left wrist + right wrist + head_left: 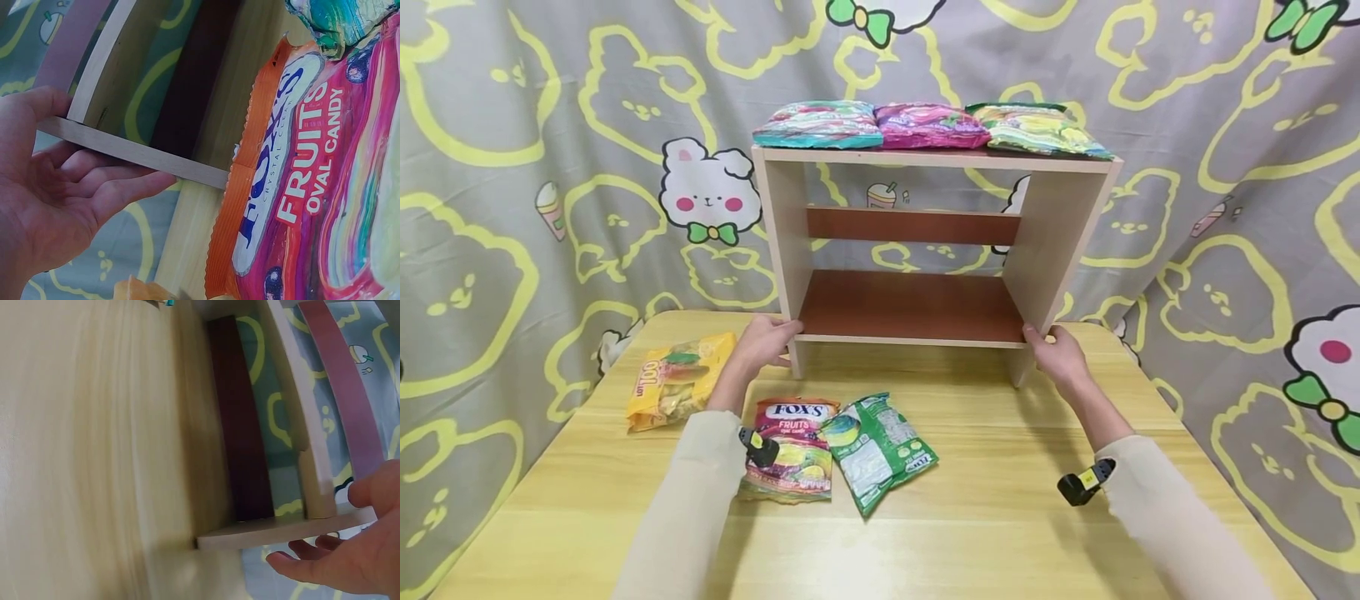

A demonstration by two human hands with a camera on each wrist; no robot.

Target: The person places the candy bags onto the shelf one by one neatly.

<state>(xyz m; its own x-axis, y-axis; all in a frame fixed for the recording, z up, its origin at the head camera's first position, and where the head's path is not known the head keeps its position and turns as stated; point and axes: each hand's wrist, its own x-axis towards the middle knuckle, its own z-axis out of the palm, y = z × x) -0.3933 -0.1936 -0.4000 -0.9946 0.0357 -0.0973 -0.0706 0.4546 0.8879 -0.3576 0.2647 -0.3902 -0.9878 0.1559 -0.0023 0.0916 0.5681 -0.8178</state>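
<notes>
A small wooden shelf (910, 308) with pale side panels and reddish-brown boards stands on the table. My left hand (765, 340) holds its left side panel low down, level with the middle board. In the left wrist view the thumb of that hand (69, 194) lies on the inner side and the fingers on the outer side. Likewise, my right hand (1060, 354) grips the right side panel at the same height. The right wrist view shows the hand (356, 544) with its thumb inside the panel and fingers outside. On top of the shelf lie three candy bags: teal (818, 125), pink (931, 125) and yellow-green (1037, 129).
On the wooden table (970, 533), a yellow candy bag (677, 379) lies left of my left hand. A red Fox's Fruits candy bag (793, 429) and a green bag (876, 450) lie in front of the shelf. A patterned curtain (625, 150) hangs behind.
</notes>
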